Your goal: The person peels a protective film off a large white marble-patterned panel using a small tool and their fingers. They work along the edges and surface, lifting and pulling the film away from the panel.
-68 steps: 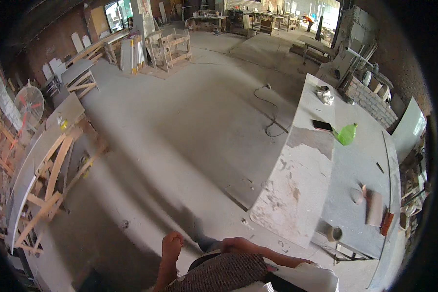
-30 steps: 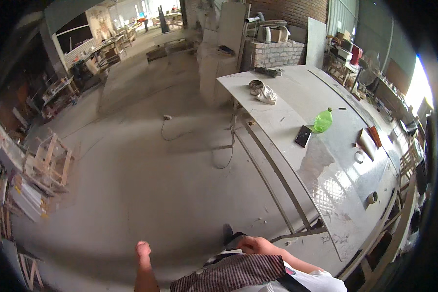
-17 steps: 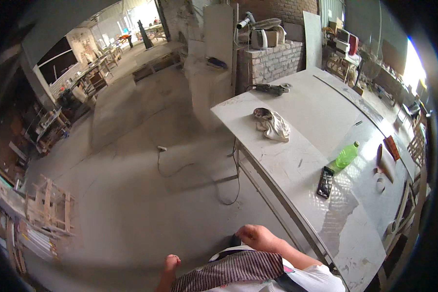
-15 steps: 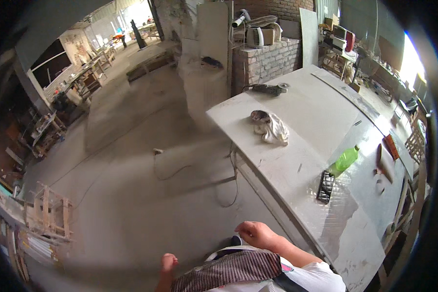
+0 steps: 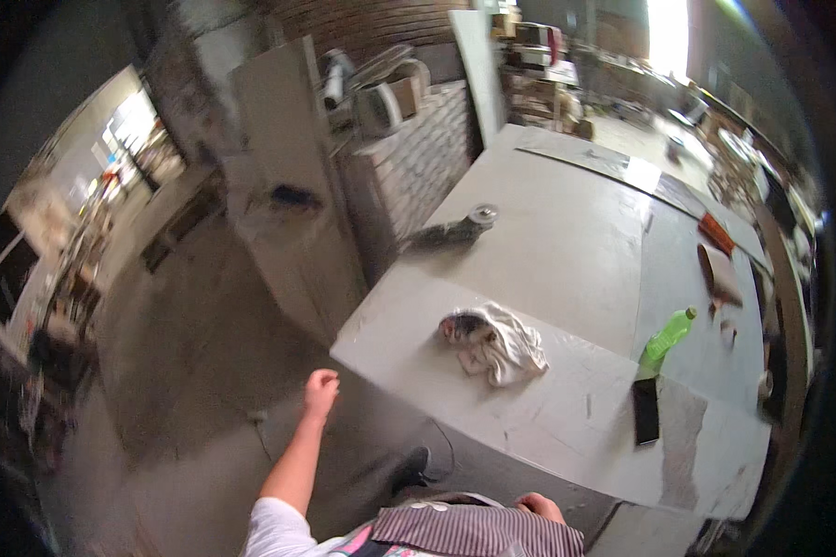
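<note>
My left hand (image 5: 320, 395) hangs in the air just left of the worktable's near left corner, fingers curled and nothing visible in them. My right hand (image 5: 541, 507) is low by the striped apron (image 5: 474, 530), which partly covers it; its fingers are hard to make out. Neither hand touches the large pale worktable (image 5: 567, 269). On its near side lies a crumpled, stained white cloth (image 5: 502, 345). Behind the cloth rests a dark angle grinder (image 5: 450, 234). A green bottle (image 5: 668, 336) lies to the right, beside a flat black phone-like rectangle (image 5: 646, 411).
Farther right on the table are a brown sheet-like piece (image 5: 719, 276) and an orange-brown block (image 5: 716, 234). A brick wall (image 5: 423, 153) with odd items on top stands behind, beside a leaning board (image 5: 283, 158). A cable (image 5: 448, 447) trails on the floor.
My view has swung right and the table is closer. My left arm has reached forward and up. My right hand has drawn in beside the apron. The things on the table keep their places.
</note>
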Available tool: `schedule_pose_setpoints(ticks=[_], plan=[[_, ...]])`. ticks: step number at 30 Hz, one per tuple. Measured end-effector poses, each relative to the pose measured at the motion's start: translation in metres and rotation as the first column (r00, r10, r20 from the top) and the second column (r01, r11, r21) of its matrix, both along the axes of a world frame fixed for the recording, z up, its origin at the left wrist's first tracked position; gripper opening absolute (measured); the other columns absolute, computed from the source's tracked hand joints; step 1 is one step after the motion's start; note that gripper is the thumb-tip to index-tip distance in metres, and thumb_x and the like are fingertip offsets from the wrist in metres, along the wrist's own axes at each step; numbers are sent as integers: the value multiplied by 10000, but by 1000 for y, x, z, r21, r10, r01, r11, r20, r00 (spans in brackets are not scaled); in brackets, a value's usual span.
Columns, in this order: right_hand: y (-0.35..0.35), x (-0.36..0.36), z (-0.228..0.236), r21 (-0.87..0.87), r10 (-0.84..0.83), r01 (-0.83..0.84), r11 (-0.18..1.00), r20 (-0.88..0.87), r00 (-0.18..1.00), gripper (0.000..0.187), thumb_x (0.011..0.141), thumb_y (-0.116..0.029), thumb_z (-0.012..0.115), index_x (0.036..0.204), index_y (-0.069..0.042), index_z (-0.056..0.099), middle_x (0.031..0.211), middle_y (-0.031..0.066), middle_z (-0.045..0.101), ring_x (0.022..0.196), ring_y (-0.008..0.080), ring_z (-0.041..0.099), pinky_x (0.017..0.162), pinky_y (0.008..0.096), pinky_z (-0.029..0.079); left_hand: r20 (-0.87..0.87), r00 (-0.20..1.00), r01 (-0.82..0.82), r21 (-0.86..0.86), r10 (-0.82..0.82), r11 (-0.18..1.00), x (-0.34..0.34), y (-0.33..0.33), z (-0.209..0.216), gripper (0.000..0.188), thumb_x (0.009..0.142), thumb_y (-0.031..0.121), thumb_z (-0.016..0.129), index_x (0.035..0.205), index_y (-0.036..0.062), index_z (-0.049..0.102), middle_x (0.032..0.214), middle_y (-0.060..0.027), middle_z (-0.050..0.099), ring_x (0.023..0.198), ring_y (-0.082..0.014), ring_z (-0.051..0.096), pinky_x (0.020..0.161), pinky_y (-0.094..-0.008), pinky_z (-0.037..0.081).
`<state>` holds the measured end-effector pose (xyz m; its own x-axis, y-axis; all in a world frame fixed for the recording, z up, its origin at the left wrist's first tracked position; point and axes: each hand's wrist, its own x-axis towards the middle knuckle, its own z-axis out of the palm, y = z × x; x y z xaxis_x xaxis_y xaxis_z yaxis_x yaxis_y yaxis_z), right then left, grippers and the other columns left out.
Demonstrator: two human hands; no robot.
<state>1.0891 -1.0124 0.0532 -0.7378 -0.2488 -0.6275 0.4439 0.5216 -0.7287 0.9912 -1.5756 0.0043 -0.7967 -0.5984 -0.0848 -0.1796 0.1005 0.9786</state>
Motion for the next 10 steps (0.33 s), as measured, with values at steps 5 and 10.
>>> schedule_pose_setpoints(ticks=[5, 10], plan=[[-64, 27, -32, 22, -328, 333, 943, 235, 915, 330, 946, -231, 679, 1170, 9, 644, 1052, 109, 719, 991, 161, 664, 925, 301, 510, 199, 871, 473, -586, -449, 658, -282, -16, 39, 506, 774, 166, 709, 1244, 39, 567, 1183, -202, 606, 1127, -350, 586, 962, -430, 485], [-70, 79, -62, 187, -497, 462, 867, 266, 826, 359, 956, -271, 678, 1202, -12, 641, 1089, 102, 711, 1044, 164, 650, 996, 313, 475, 419, 788, 604, -666, -450, 437, -436, 30, 63, 750, 772, 325, 687, 1417, 37, 433, 1420, -210, 476, 1333, -376, 444, 1124, -447, 371]])
